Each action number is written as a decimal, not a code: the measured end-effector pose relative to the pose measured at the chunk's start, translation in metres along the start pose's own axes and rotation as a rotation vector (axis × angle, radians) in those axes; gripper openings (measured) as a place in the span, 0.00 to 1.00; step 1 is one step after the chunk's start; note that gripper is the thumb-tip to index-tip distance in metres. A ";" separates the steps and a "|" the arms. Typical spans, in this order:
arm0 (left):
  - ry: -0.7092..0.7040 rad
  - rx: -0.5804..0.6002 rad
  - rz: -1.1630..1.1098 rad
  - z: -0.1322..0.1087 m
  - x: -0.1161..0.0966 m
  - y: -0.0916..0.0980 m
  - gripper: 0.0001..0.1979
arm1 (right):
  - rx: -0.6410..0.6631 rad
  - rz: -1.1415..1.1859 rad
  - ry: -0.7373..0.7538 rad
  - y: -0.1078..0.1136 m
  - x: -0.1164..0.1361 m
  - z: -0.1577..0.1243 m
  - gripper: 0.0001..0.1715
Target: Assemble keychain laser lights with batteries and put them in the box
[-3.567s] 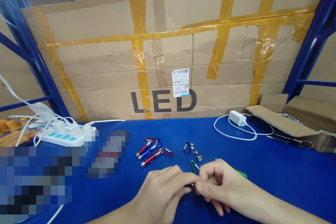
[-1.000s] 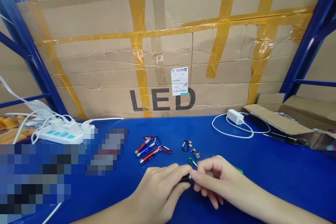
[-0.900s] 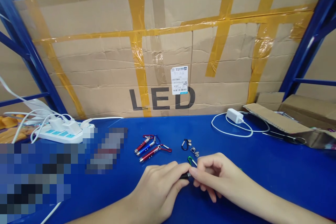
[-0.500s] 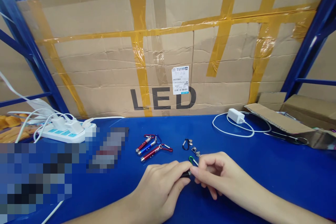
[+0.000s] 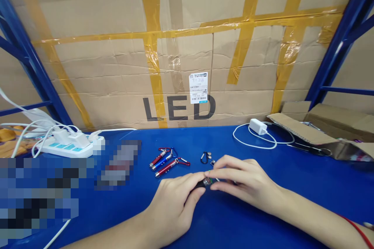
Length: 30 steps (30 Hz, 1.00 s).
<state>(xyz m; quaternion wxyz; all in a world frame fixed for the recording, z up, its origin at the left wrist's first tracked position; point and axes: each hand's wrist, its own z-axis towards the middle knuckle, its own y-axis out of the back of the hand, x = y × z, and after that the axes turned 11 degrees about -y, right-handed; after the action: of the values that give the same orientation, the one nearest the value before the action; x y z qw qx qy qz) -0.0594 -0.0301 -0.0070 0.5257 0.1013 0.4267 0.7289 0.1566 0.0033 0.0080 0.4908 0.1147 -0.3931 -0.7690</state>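
My left hand (image 5: 178,204) is closed around a small black flashlight (image 5: 200,184), its silvery end pointing right between my hands. Against that end, my right hand (image 5: 245,181) has its fingers stretched out and apart; the index fingertip touches near my left fingertips. Partly behind the right fingers is a green carabiner (image 5: 210,181). Just beyond lie a black carabiner (image 5: 203,158), small round button cells (image 5: 209,155) and a small metal piece (image 5: 213,162) half hidden by the hand. To the left lie two red keychain flashlights (image 5: 166,168) and a blue one (image 5: 162,162), each with a carabiner.
A white power strip (image 5: 87,148) with cables stands on the blue table (image 5: 263,218) at left. At right are a white charger (image 5: 258,126) with its cable, scissors (image 5: 309,148) and an open cardboard box (image 5: 336,124). A large taped carton (image 5: 117,78) forms the back.
My right fingers have opened from a pinch at the flashlight's end and spread out, moving slightly up. The left hand keeps its hold. The whole view has shifted a little.
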 end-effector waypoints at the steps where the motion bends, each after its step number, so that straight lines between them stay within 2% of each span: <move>1: 0.004 0.005 -0.010 0.000 0.000 0.000 0.13 | -0.015 -0.034 0.033 0.000 0.001 0.000 0.10; 5: 0.033 0.039 -0.052 0.002 0.000 0.003 0.13 | -0.048 -0.084 0.081 0.001 0.002 0.003 0.10; 10: 0.056 0.151 -0.121 0.006 -0.003 0.008 0.11 | 0.013 -0.059 0.046 0.004 0.001 0.003 0.10; 15: 0.065 0.236 -0.128 0.006 -0.004 0.009 0.11 | 0.094 0.163 -0.040 -0.002 0.004 0.000 0.11; 20: 0.093 0.241 -0.167 0.003 -0.001 0.005 0.07 | 0.090 0.394 -0.324 -0.012 0.015 -0.001 0.17; 23: 0.056 0.208 -0.157 0.000 0.001 0.001 0.06 | 0.184 0.466 -0.555 -0.014 0.022 0.000 0.19; 27: -0.044 0.175 -0.044 -0.001 0.000 -0.002 0.08 | 0.345 0.698 -0.848 -0.017 0.027 0.000 0.23; 30: -0.068 0.169 0.008 0.000 0.000 -0.002 0.08 | 0.380 0.785 -0.967 -0.019 0.028 -0.001 0.25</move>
<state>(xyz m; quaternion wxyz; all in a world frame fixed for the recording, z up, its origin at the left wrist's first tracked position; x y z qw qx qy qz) -0.0579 -0.0298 -0.0079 0.5266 0.1717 0.4683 0.6884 0.1305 -0.0164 -0.0001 0.4739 -0.3116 -0.7117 -0.4145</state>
